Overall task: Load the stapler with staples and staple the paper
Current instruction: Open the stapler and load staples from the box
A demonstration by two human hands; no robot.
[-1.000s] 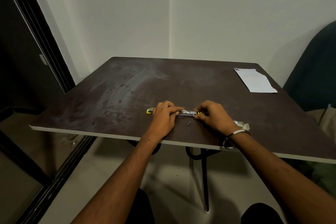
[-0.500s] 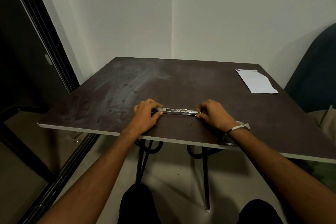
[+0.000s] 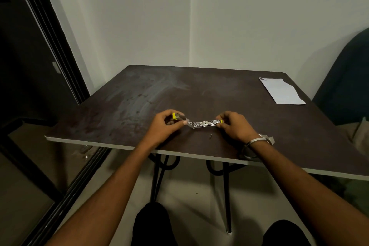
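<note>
a dark brown table (image 3: 199,94) with a pale edge stands in the corner of a room with plain light walls, a dark door frame running down the left side. near the table's front edge, both hands hold a small stapler (image 3: 201,124) swung open, its metal parts spread out between them just above the tabletop. the left hand (image 3: 165,126) pinches the yellow-tipped end of the stapler between thumb and fingers, closed on it. the right hand (image 3: 234,126), a metal bangle (image 3: 257,142) on its wrist, grips the other end, where a small yellow mark shows, fingers closed on it. a tiny bit of metal (image 3: 210,136), too small to tell for sure, lies on the table just in front of the stapler. a white sheet of paper (image 3: 282,91) lies flat at the far right corner, well apart from the hands. a small pale object (image 3: 269,139) sits just behind the right wrist.
</note>
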